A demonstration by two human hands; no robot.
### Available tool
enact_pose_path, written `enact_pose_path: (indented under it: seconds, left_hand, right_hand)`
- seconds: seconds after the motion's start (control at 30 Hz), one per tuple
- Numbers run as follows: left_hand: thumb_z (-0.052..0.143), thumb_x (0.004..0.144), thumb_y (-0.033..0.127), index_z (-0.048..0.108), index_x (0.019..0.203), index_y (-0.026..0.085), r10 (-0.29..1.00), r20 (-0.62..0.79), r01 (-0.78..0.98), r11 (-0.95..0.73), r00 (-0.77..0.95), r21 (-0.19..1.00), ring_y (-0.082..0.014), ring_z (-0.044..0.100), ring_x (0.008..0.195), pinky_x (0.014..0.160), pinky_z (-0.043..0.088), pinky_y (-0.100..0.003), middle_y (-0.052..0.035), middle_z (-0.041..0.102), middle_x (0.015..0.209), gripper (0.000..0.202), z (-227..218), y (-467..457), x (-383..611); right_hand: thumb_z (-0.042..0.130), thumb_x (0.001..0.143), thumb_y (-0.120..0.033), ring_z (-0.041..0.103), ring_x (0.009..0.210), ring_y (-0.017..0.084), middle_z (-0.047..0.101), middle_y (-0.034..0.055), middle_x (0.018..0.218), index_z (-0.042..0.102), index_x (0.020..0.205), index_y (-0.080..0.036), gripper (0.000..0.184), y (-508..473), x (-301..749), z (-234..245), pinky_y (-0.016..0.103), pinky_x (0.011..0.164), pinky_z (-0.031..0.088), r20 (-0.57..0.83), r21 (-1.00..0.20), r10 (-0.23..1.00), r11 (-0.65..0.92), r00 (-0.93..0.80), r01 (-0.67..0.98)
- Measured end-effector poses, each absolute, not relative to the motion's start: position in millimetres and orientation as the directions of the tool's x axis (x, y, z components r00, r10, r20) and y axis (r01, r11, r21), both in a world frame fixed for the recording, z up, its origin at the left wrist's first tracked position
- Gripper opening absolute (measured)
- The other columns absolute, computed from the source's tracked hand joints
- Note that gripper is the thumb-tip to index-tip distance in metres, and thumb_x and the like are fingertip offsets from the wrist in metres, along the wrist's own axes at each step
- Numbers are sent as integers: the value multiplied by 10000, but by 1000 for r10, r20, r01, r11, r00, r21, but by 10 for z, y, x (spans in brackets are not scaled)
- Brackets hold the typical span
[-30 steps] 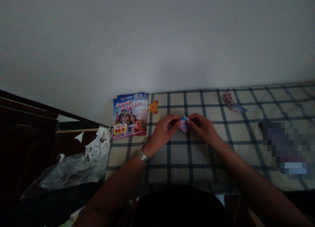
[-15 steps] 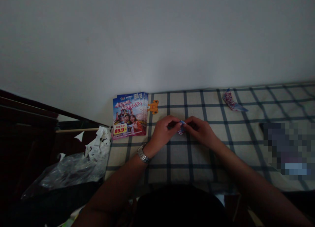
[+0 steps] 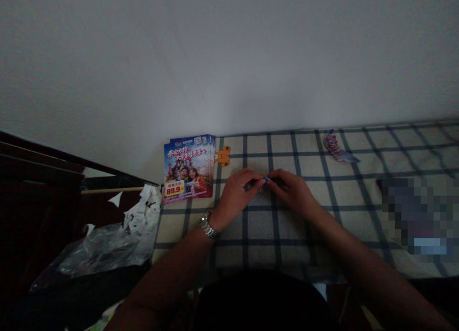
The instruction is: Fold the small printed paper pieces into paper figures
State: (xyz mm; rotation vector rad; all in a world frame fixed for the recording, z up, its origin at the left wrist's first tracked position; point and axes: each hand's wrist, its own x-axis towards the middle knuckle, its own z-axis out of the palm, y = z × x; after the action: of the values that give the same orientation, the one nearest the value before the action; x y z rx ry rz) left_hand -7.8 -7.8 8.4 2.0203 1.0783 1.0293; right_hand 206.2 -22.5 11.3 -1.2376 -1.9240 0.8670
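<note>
My left hand and my right hand meet over the checked cloth, thumbs and fingertips pinched together. Between them is a small piece of folded printed paper, bluish and mostly covered by the fingers. To the left of my left hand lies a stack of colourful flyers with a castle picture and a large 89.9 printed on the top one. A folded paper piece, red and white with a pale blue tail, rests beyond my right hand near the wall.
A checked tablecloth covers the table against a pale wall. An orange bear figure shows beside the flyers. Clear plastic and torn white paper lie off the left edge. A pixelated dark object sits at right.
Both hands stay in place while the fingers shift slightly on the folded paper. Less of the paper shows between them now.
</note>
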Motion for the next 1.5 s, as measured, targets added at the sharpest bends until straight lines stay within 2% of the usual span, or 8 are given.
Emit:
enact_pose_path:
  seconds: [0.2, 0.37, 0.77, 1.3, 1.5]
  left_hand:
    - [692, 1001, 296, 728, 1044, 235, 863, 359, 385, -485, 355, 785, -144, 679, 840, 775, 552, -285, -9, 714, 927, 82, 68, -90, -74]
    - [694, 999, 297, 712, 1114, 239, 855, 371, 360, -495, 362, 791, -151, 706, 875, 813, 569, -294, -18, 744, 987, 130, 95, -91, -84]
    - [684, 1006, 312, 716, 1011, 232, 854, 375, 406, -505, 360, 762, -148, 688, 830, 769, 541, -286, -10, 729, 917, 87, 90, -79, -89]
    - [673, 1012, 334, 707, 1001, 230, 873, 370, 338, -469, 318, 816, -149, 698, 858, 777, 567, -288, -20, 727, 939, 111, 50, -51, -98]
    - [667, 1014, 356, 696, 1043, 218, 911, 299, 214, -364, 283, 906, -147, 711, 898, 812, 593, -276, -35, 718, 988, 143, 30, -35, -103]
  right_hand:
    - [555, 1051, -381, 682, 777, 200, 708, 33, 849, 647, 951, -240, 196, -218, 2073, 112, 316, 726, 530, 252, -770, 907, 398, -336, 498]
    - [553, 1052, -349, 669, 781, 200, 691, 32, 851, 639, 949, -239, 173, -216, 2089, 116, 319, 727, 511, 279, -764, 896, 424, -344, 486]
    - [596, 1035, -363, 689, 820, 203, 718, 36, 893, 660, 975, -242, 149, -185, 2105, 52, 322, 752, 534, 277, -781, 898, 418, -342, 464]
    - [609, 1034, -328, 701, 938, 226, 729, 55, 976, 656, 967, -248, 114, -147, 2115, 36, 375, 839, 553, 340, -813, 886, 445, -315, 374]
    - [622, 1032, -378, 710, 1012, 230, 740, 70, 1069, 667, 1050, -254, 132, -142, 2138, -2, 390, 893, 580, 319, -854, 912, 395, -258, 338]
